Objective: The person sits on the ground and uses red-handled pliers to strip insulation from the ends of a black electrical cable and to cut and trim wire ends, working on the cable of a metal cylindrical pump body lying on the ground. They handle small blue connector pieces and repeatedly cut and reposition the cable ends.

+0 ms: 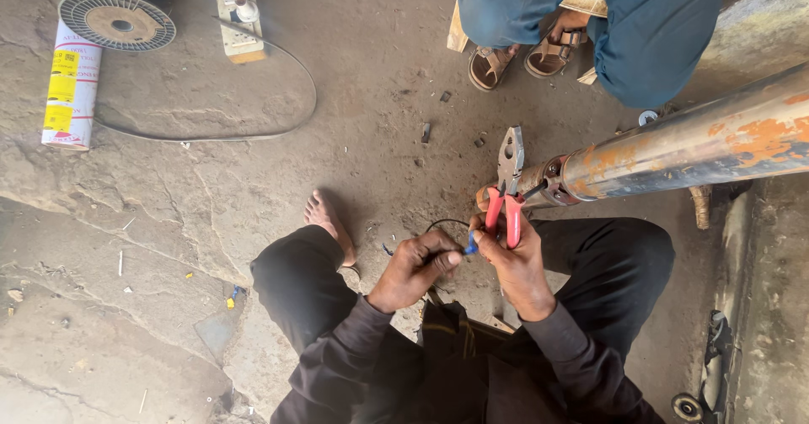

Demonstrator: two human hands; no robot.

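Dark sleeves and black trousers fill the bottom centre of the frame, where a person squats on a cracked concrete floor [168, 222], one bare foot [327, 222] showing left of the knees. Both hands meet at lower centre: the right hand [514, 260] is clamped around the red handles of a pair of pliers [507, 184], whose grey jaws point up toward the top of the frame, while the left hand [417, 264] is pinched closed on a thin blue wire [468, 245] just beside the plier handles. A black wire [442, 223] loops just above the left hand. The pliers stand directly in front of the near end of a long rusty metal cylinder [691, 146] that runs off the right edge. At upper left, a white cylindrical package [69, 87] with yellow label panels and red print lies on the floor, a grey wire spool [116, 21] resting at its top end. Beside these, at top, a cream extension board [236, 11] trails a black cable [286, 120] across the floor. At upper right, another person in blue trousers [649, 28] and brown sandals [521, 60] sits nearby.
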